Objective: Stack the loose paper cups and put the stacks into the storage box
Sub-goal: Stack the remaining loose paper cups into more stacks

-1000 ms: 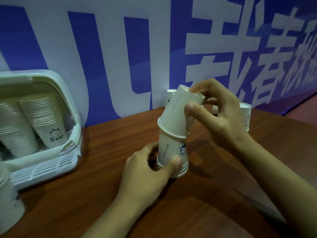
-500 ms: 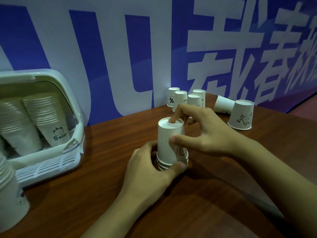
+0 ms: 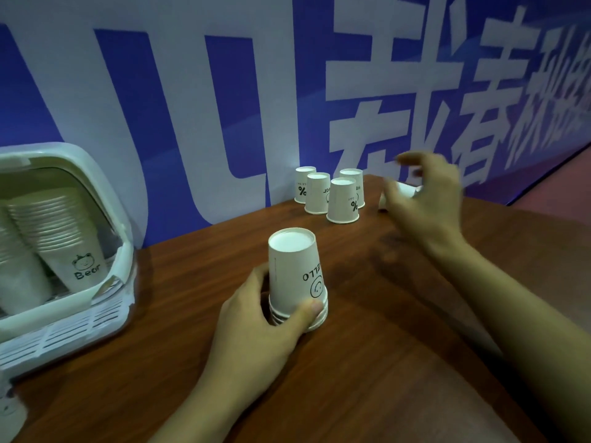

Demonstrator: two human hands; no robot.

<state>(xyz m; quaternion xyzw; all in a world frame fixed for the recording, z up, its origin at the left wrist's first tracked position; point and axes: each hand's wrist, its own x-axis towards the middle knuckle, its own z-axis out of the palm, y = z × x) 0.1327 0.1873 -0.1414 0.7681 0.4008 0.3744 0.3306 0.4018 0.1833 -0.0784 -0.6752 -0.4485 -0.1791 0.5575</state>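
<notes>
At the left edge of the frame the box (image 3: 105, 321) is standing open, holding at least two tall nested stacks (image 3: 60, 231), rims up, leaning against its back wall. At centre the left hand (image 3: 256, 330) is gripping the base of an inverted stack (image 3: 299, 276) on the table (image 3: 383, 362), thumb and fingers curling round its lowest rims. At upper right the right hand (image 3: 425, 199) is blurring, fingers spread and curling over a tipped cup (image 3: 396, 195); whether it is touching it I cannot tell. A hasty grab risks crushing that cup or knocking the four cups (image 3: 329, 193) just beside it.
</notes>
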